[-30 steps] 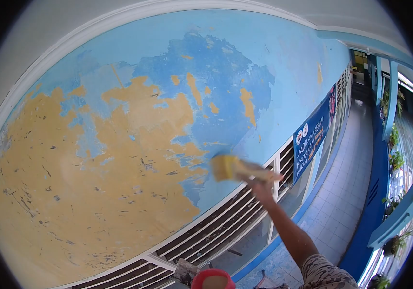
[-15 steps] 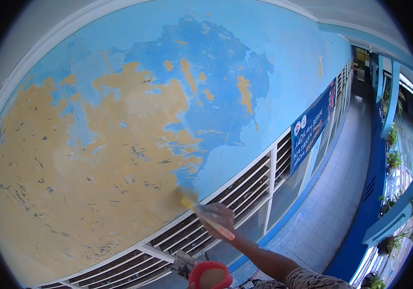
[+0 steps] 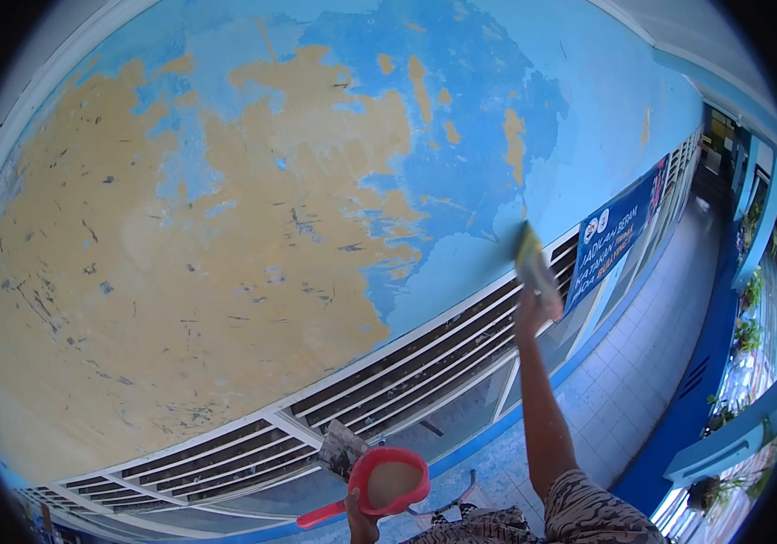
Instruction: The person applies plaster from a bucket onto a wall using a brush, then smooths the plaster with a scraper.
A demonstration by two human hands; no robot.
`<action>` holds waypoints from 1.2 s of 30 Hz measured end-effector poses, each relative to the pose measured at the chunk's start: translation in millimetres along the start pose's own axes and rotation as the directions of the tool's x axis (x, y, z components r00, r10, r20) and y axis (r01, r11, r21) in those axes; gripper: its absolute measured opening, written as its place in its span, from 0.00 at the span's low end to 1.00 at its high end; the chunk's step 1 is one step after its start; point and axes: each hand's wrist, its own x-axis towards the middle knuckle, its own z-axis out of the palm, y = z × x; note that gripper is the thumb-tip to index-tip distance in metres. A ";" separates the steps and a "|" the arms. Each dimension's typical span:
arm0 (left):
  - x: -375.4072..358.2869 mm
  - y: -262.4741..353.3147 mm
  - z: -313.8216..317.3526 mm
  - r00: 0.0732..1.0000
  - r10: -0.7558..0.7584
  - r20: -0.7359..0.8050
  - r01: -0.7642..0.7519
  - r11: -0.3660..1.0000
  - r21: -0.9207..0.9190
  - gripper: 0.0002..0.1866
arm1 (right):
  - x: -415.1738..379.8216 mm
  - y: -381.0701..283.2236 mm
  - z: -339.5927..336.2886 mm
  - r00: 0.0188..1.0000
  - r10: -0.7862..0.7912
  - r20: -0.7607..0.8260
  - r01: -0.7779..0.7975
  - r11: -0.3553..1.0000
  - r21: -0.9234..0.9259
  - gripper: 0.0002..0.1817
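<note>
My right hand (image 3: 536, 310) is closed around a paintbrush (image 3: 530, 254), its yellowish tip at the light blue wall just above the louvred vents. Motion blurs the brush. Low in the view, my left hand (image 3: 361, 520) grips a red plastic dipper (image 3: 419, 464) with a handle pointing left. Pale beige liquid (image 3: 394, 485) fills part of the dipper. A flat grey, stained blade-like piece (image 3: 343, 448) sticks up beside its rim; whether my left hand holds it too is hidden.
The wall carries a large tan patch (image 3: 225, 272) and a darker blue patch (image 3: 479, 100). White louvred vents (image 3: 443, 363) run beneath. A blue banner (image 3: 620, 231) hangs at right, beside a tiled walkway (image 3: 633, 363) with potted plants (image 3: 747, 331) along its railing.
My right hand has swept the brush right and upward along the wall. The dipper is slightly higher, and my left hand now shows. The view has shifted, with the wall lower-left parts rising.
</note>
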 end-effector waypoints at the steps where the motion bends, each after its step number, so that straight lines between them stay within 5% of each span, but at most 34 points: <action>1: -0.4 5.0 9.0 1.000 0.017 0.007 -0.017 1.000 -0.003 0.36 | -32.0 -27.6 0.7 0.995 0.054 0.079 -0.050 0.998 -0.048 0.13; 2: 2.7 6.1 10.2 1.000 0.008 -0.006 -0.008 1.000 -0.010 0.36 | -72.2 -75.9 13.2 0.981 0.116 0.156 -0.100 0.990 -0.103 0.10; 3: 9.5 4.7 7.3 1.000 -0.006 -0.021 0.006 1.000 -0.013 0.34 | -75.1 -145.8 12.6 0.993 -0.019 0.118 0.017 1.000 0.020 0.13; 4: 13.8 5.3 8.5 0.999 -0.018 -0.033 0.018 1.000 -0.019 0.33 | -97.7 -178.2 5.0 0.973 0.015 0.230 -0.058 0.982 0.182 0.15; 7: 12.2 24.2 31.5 1.000 0.003 0.011 -0.003 0.998 -0.058 0.31 | -102.6 -226.7 -22.4 0.747 -0.057 0.662 -0.250 0.899 0.360 0.14; 10: 13.7 28.4 33.4 0.999 0.032 0.016 -0.032 0.999 -0.026 0.31 | -81.9 -171.2 -21.7 0.844 -0.067 0.531 -0.098 0.956 0.277 0.10; 11: 11.2 30.2 35.2 1.000 0.030 0.002 -0.030 0.999 -0.039 0.31 | -81.1 -133.5 -30.8 0.761 0.273 0.589 -0.419 0.899 0.125 0.11; 12: 8.4 31.9 37.0 1.000 0.026 0.003 -0.026 0.999 -0.033 0.31 | -72.7 -99.7 -35.5 0.670 0.553 0.495 -0.706 0.680 0.196 0.14; 14: 5.6 32.4 37.0 1.000 0.029 -0.004 -0.029 0.999 -0.033 0.31 | -6.7 -75.5 -23.9 0.816 0.473 0.333 -0.547 0.818 0.179 0.18; 16: 3.9 30.7 37.0 0.999 0.003 -0.037 -0.004 1.000 -0.027 0.31 | 20.1 -62.7 -16.8 0.823 0.558 0.110 -0.568 0.798 0.202 0.21; 19: 3.0 25.0 38.7 0.999 -0.007 -0.037 0.008 1.000 0.012 0.32 | -4.4 -70.3 -14.8 0.875 0.477 0.082 -0.484 0.865 0.133 0.20; 20: 4.5 25.1 42.9 0.999 -0.010 -0.041 0.011 1.000 0.006 0.32 | -59.8 -47.1 5.9 0.907 0.419 -0.036 -0.366 0.829 0.424 0.13; 21: 5.6 27.0 46.6 0.999 -0.010 -0.044 0.010 1.000 -0.007 0.32 | -65.5 -92.9 3.6 0.929 0.308 0.207 -0.353 0.905 0.237 0.10; 22: 4.6 29.4 48.4 0.999 -0.013 -0.050 0.012 1.000 -0.016 0.32 | -94.7 -119.7 1.0 0.955 0.068 0.289 -0.054 0.997 -0.058 0.09; 23: 4.0 33.1 52.2 0.998 -0.016 -0.059 0.015 1.000 -0.015 0.32 | -102.2 -164.9 6.6 0.968 -0.049 0.248 -0.014 0.969 0.245 0.09; 25: 4.0 41.3 62.5 0.998 0.027 -0.059 -0.027 1.000 -0.014 0.33 | -106.8 -215.9 -10.0 0.832 -0.115 0.543 -0.107 0.927 0.360 0.08; 28: -5.0 61.8 69.9 0.998 0.049 -0.044 -0.050 0.999 0.000 0.34 | -73.2 -219.2 -8.8 0.835 -0.138 0.533 -0.138 0.885 0.445 0.09; 29: -8.6 69.5 71.2 0.998 0.064 -0.026 -0.064 0.998 -0.002 0.34 | -60.8 -201.4 -8.4 0.853 -0.037 0.521 -0.153 0.936 0.317 0.11; 30: -13.5 79.6 74.7 0.997 0.069 -0.029 -0.069 0.998 -0.005 0.34 | -53.8 -179.7 -11.5 0.712 0.365 0.600 -0.637 0.694 0.335 0.09; 31: -19.9 91.3 79.2 0.996 0.083 -0.015 -0.083 0.997 0.000 0.35 | -41.3 -128.2 -9.9 0.845 0.044 0.532 -0.136 0.981 0.135 0.11; 32: -25.9 104.0 83.4 0.995 0.096 0.000 -0.096 0.995 0.004 0.35 | -16.7 -120.8 -6.4 0.772 0.407 0.488 -0.564 0.793 0.232 0.19; 33: -31.4 119.0 87.5 0.995 0.100 -0.003 -0.100 0.995 0.001 0.35 | 3.2 -102.0 0.6 0.875 0.335 0.349 -0.443 0.846 0.296 0.22; 36: -33.5 163.5 90.9 0.990 0.053 0.127 -0.068 0.991 0.115 0.33 | 51.2 -109.1 5.9 0.864 0.493 0.103 -0.503 0.841 0.199 0.22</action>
